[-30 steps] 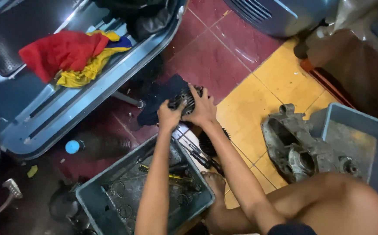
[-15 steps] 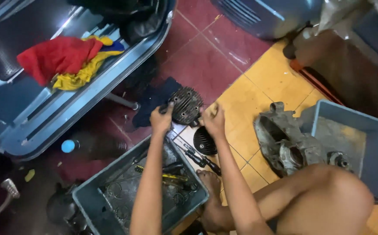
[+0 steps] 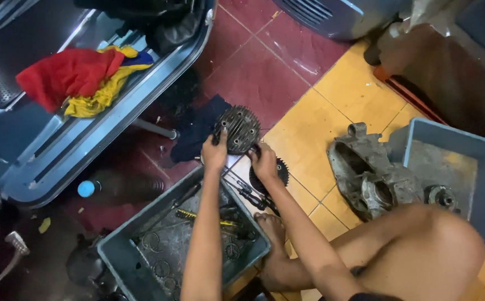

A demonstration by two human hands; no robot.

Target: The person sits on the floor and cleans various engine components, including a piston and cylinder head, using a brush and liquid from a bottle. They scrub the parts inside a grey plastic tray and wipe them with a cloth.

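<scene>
My left hand (image 3: 215, 150) grips the left edge of a round, finned grey cylinder head (image 3: 239, 129) held just above the floor. My right hand (image 3: 264, 162) is at its lower right edge, fingers curled, touching it. Under my right hand lies a dark toothed gear (image 3: 273, 173) on the tiles. A dark blue cloth (image 3: 198, 129) lies on the floor just behind the finned part.
A grey plastic tub (image 3: 125, 253) with tools and rings stands below my arms. A grimy engine casing (image 3: 365, 173) lies to the right, beside another grey tub (image 3: 476, 156). A scooter floorboard (image 3: 86, 145) with red and yellow rags (image 3: 75, 78) is at left. My bent knee (image 3: 421, 251) fills the lower right.
Both hands have lifted the finned part off the dark cloth and drawn it nearer, turning its finned face up. The gear beneath has come into view.
</scene>
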